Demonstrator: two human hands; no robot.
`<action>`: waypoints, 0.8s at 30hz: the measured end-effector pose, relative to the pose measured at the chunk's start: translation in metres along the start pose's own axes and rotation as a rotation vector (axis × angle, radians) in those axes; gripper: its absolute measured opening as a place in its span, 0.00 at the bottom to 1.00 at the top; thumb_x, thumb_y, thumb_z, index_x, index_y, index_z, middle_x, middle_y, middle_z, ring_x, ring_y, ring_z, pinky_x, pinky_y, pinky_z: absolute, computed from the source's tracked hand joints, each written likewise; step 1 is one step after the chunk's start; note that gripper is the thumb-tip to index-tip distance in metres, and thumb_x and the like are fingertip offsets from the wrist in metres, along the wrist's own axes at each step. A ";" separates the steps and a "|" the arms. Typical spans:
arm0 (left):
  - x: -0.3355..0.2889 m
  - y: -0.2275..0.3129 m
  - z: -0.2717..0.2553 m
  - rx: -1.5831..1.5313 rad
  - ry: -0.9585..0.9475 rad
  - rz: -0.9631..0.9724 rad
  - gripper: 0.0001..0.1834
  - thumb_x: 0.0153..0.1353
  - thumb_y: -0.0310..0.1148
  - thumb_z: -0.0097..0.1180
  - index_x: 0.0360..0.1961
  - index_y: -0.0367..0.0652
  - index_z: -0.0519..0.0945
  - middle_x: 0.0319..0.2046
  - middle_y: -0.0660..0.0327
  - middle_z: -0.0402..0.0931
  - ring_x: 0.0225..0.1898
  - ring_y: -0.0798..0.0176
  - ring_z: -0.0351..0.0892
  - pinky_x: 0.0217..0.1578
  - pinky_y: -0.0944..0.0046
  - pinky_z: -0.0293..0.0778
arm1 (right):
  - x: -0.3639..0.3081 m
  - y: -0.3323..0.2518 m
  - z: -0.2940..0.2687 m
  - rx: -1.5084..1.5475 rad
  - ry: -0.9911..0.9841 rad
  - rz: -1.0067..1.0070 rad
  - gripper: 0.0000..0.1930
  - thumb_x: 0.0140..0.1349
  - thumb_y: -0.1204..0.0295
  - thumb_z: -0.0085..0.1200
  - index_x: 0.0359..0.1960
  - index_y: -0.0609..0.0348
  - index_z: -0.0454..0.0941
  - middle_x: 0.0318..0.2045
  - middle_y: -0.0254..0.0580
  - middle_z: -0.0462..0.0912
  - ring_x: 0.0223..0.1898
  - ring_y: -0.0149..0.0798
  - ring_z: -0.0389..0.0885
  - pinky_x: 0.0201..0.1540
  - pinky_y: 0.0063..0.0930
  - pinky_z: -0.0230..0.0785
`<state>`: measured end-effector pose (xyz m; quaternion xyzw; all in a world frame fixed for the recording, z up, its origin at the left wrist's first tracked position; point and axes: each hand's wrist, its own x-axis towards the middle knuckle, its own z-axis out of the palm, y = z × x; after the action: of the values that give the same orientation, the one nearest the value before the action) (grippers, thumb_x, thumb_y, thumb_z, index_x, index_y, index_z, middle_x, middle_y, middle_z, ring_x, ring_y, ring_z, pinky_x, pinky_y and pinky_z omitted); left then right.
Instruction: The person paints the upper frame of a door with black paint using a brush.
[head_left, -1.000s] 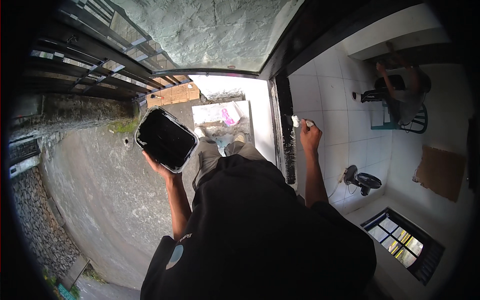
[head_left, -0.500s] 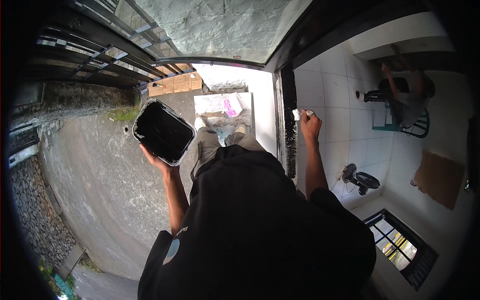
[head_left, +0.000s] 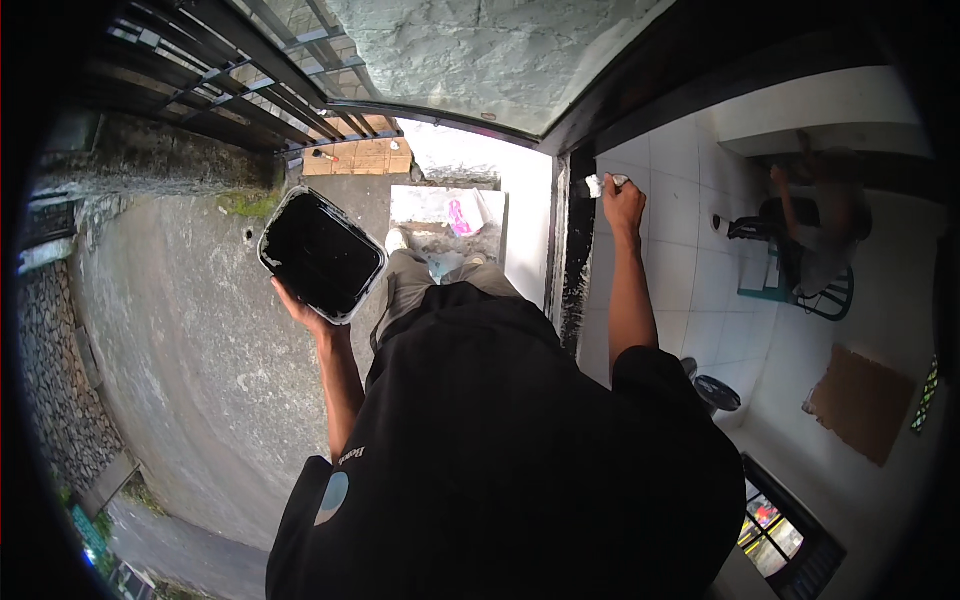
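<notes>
My left hand (head_left: 303,310) is closed on a squarish paint tub (head_left: 322,258), gripping its near side. The tub's inside is black, and pale smears mark its rim. Over to the right, my right hand (head_left: 625,203) is wrapped round a paintbrush (head_left: 597,186) with a whitish handle or ferrule. The brush points left at the dark door frame (head_left: 580,220), its tip at or very near the black surface. Whether the bristles touch it I cannot tell. Lower down, the frame's black coat looks patchy, with pale spots showing.
Ahead of my feet is a pale step (head_left: 430,205) with a pink-and-white packet (head_left: 466,215). Cardboard (head_left: 375,157) with another brush (head_left: 325,155) lies beyond. A barred gate (head_left: 240,80) stands far left. Indoors, a person (head_left: 825,230) is by a green chair (head_left: 835,295); a fan (head_left: 717,392) stands nearer.
My right hand and the brush have moved farther away along the door frame. The tub in my left hand has shifted slightly left. The whole view has turned a little.
</notes>
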<state>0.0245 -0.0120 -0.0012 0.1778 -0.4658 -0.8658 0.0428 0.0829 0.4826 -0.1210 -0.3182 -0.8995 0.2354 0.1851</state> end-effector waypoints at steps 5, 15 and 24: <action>-0.004 -0.010 0.001 -0.089 0.016 0.029 0.34 0.68 0.60 0.31 0.65 0.47 0.63 0.62 0.58 0.64 0.59 0.53 0.68 0.60 0.52 0.66 | 0.013 -0.002 0.007 -0.016 -0.036 0.020 0.14 0.58 0.63 0.58 0.29 0.65 0.82 0.27 0.58 0.82 0.33 0.61 0.81 0.38 0.47 0.73; -0.005 -0.018 0.012 -0.137 -0.044 0.023 0.34 0.69 0.58 0.31 0.66 0.46 0.61 0.63 0.56 0.64 0.61 0.51 0.67 0.62 0.49 0.64 | 0.030 0.017 0.004 -0.003 0.001 0.133 0.15 0.58 0.63 0.58 0.29 0.65 0.82 0.28 0.56 0.83 0.34 0.59 0.82 0.39 0.46 0.74; -0.006 -0.015 0.032 -0.043 -0.100 -0.018 0.34 0.69 0.59 0.30 0.66 0.48 0.62 0.63 0.57 0.64 0.62 0.52 0.66 0.62 0.49 0.64 | -0.013 0.046 -0.002 0.078 0.010 0.227 0.15 0.60 0.61 0.57 0.28 0.63 0.81 0.23 0.50 0.83 0.30 0.52 0.84 0.38 0.41 0.73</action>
<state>0.0206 0.0229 0.0039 0.1373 -0.4469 -0.8839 0.0156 0.1161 0.5061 -0.1467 -0.4117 -0.8468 0.2883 0.1740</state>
